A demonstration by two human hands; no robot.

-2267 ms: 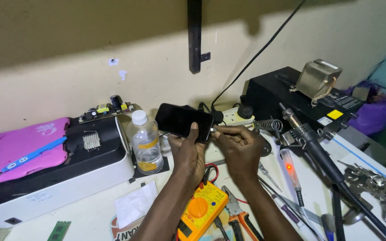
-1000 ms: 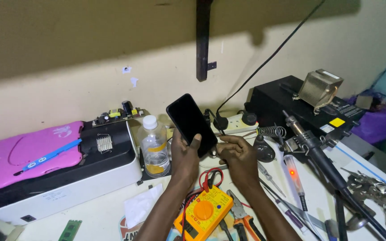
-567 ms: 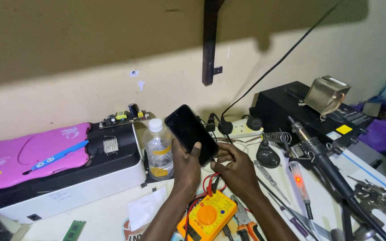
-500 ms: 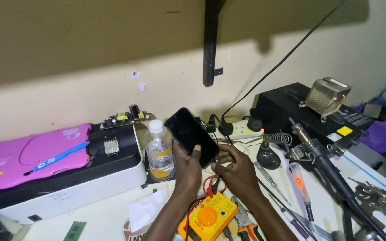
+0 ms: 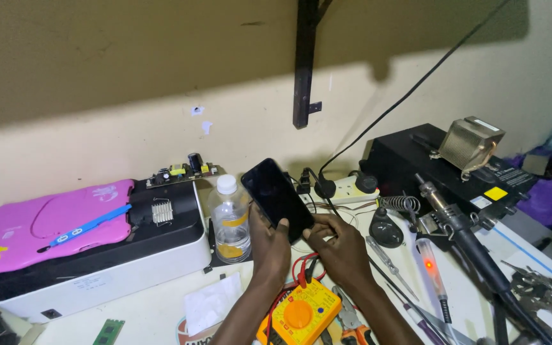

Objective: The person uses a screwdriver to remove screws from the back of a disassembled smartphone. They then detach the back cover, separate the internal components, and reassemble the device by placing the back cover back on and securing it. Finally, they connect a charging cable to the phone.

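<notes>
My left hand (image 5: 269, 246) grips a black phone (image 5: 278, 198) from below. The phone's dark screen faces me and leans to the upper left. My right hand (image 5: 338, 246) sits just right of it, fingertips pinched at the phone's lower corner, where a thin black cable (image 5: 322, 199) ends. Both hands hover over a yellow multimeter (image 5: 298, 316) with red and black leads.
A clear bottle (image 5: 230, 220) stands left of the phone, beside a white and black printer (image 5: 97, 262) bearing a pink tablet case (image 5: 39, 223). A power strip (image 5: 346, 188), a black station (image 5: 442, 166), a hot-air handle (image 5: 461, 230), a lit tester pen (image 5: 429, 268) and pliers (image 5: 352, 319) crowd the right.
The phone has gone from lying level in both hands to standing tilted in my left hand. Both hands have come down toward the multimeter, and my right hand has returned to the phone's lower corner.
</notes>
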